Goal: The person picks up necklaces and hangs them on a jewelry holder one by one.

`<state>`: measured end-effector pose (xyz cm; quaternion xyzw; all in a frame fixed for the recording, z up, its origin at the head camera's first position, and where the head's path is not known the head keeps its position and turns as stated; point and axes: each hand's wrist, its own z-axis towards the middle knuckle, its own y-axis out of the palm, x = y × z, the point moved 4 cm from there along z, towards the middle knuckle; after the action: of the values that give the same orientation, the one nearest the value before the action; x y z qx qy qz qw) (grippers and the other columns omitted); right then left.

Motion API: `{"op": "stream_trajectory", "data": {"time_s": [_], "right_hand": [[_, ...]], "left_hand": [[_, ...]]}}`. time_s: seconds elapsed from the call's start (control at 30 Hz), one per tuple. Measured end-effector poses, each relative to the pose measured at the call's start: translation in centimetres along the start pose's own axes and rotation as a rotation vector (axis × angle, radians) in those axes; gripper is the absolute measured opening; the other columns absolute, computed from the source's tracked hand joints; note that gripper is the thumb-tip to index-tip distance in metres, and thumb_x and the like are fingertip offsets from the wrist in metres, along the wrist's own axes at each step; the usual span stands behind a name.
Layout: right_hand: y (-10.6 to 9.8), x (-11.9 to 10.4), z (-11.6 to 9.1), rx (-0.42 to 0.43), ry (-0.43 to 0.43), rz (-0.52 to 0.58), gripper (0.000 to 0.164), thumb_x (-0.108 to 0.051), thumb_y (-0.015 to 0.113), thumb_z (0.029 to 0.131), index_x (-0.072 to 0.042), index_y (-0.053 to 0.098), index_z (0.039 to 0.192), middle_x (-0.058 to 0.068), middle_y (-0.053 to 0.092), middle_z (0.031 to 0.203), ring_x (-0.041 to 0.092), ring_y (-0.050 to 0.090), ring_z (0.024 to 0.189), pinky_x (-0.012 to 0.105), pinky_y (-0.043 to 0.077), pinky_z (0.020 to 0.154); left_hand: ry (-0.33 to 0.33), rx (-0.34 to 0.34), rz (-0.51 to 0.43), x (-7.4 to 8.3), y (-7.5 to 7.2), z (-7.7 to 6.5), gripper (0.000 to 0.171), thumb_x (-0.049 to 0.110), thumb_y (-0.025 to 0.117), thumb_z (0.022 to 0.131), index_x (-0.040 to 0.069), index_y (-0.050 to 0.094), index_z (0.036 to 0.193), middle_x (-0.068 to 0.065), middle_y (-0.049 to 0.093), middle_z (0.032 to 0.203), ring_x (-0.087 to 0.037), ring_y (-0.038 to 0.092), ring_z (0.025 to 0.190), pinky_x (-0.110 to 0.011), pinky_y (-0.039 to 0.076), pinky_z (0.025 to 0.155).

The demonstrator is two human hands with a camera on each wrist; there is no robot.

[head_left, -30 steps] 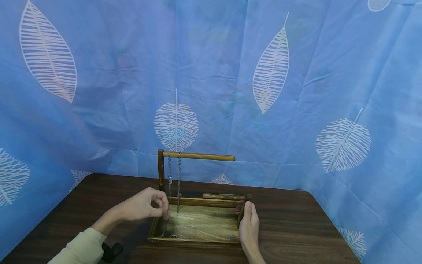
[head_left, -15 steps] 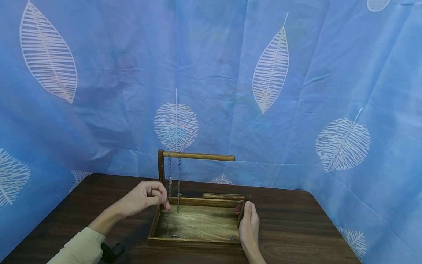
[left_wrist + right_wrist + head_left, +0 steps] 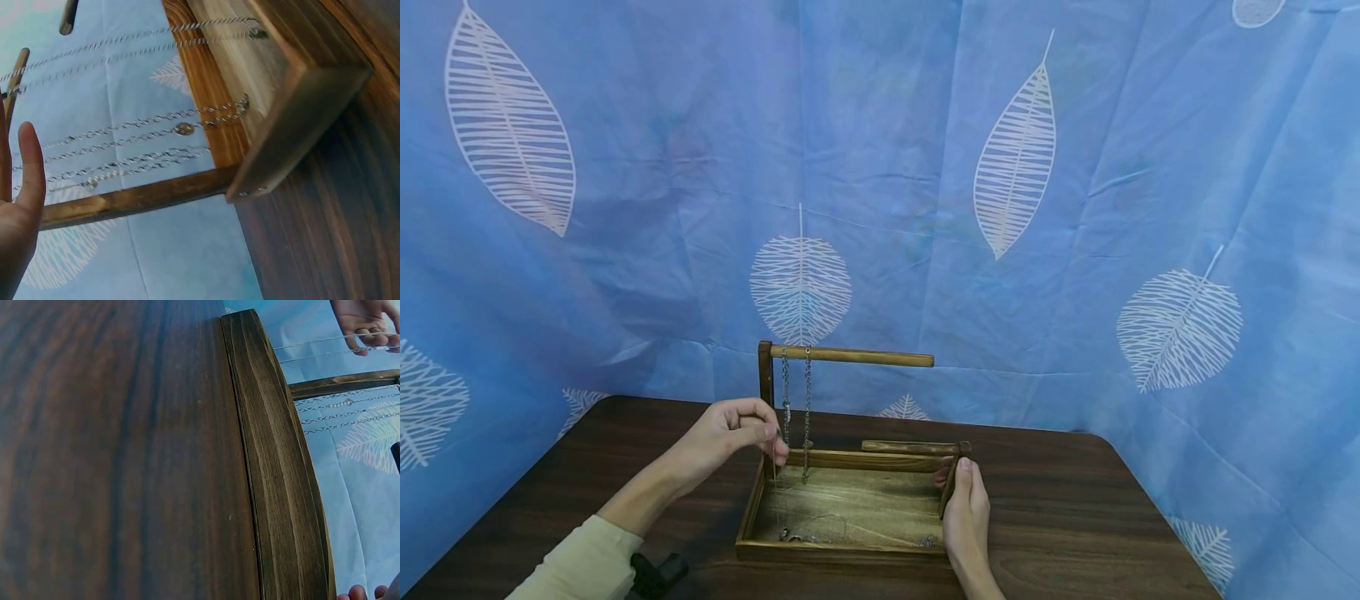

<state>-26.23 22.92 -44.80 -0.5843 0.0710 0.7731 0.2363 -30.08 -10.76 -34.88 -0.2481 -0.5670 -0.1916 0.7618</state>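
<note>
My left hand (image 3: pixel 718 446) pinches a thin silver chain necklace (image 3: pixel 187 25) between thumb and fingers. The chain hangs from the fingertips at the left of a wooden jewelry stand (image 3: pixel 835 550), its lower end down in the stand's tray. In the left wrist view its two strands run side by side. My right hand (image 3: pixel 967 521) grips the stand's short right post (image 3: pixel 951 490), the thumb up along it. Two other chain necklaces (image 3: pixel 807 408) hang from the upper bar (image 3: pixel 868 357), left of its middle.
A thin coiled chain (image 3: pixel 842 525) lies at the tray's front left, and a small silver heap (image 3: pixel 928 541) at its front right. The lower bar (image 3: pixel 910 447) points left from the right post. A patterned blue cloth (image 3: pixel 880 167) hangs behind the dark wooden table (image 3: pixel 1075 533).
My left hand has risen from low over the tray, drawing the pinched necklace upward so more of it hangs free. The right hand and the stand have stayed put.
</note>
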Motion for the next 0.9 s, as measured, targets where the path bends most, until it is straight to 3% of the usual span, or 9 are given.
{"op": "stream_trajectory", "data": {"time_s": [0.3,0.7,0.9], "right_hand": [[0.1,0.4,0.1,-0.012,0.022,0.010,0.052,-0.039,0.023,0.112,-0.001,0.056,0.124,0.014,0.061,0.102,0.028,0.059,0.097,0.042,0.048,0.084],[0.1,0.0,-0.1,-0.010,0.002,0.000,0.053,-0.041,0.022,0.112,-0.001,0.056,0.122,0.013,0.061,0.101,0.027,0.059,0.096,0.039,0.048,0.083],[0.1,0.0,0.0,-0.001,-0.001,-0.013,0.053,-0.041,0.022,0.112,-0.002,0.057,0.121,0.012,0.062,0.100,0.025,0.059,0.094,0.038,0.048,0.082]], "left_hand": [[-0.013,0.075,-0.096,1.1,0.0,0.2,0.022,0.020,0.061,0.103,0.002,0.065,0.115,-0.019,0.071,0.104,-0.032,0.071,0.083,-0.049,0.054,0.091],[-0.059,0.100,-0.049,2.2,0.4,0.7,0.039,0.022,0.064,0.101,0.001,0.060,0.133,-0.016,0.070,0.118,-0.016,0.062,0.059,-0.042,0.059,0.069],[-0.065,0.110,-0.034,3.0,0.5,0.8,0.039,0.024,0.064,0.101,0.003,0.061,0.134,-0.017,0.069,0.121,-0.012,0.055,0.052,-0.046,0.059,0.066]]}}
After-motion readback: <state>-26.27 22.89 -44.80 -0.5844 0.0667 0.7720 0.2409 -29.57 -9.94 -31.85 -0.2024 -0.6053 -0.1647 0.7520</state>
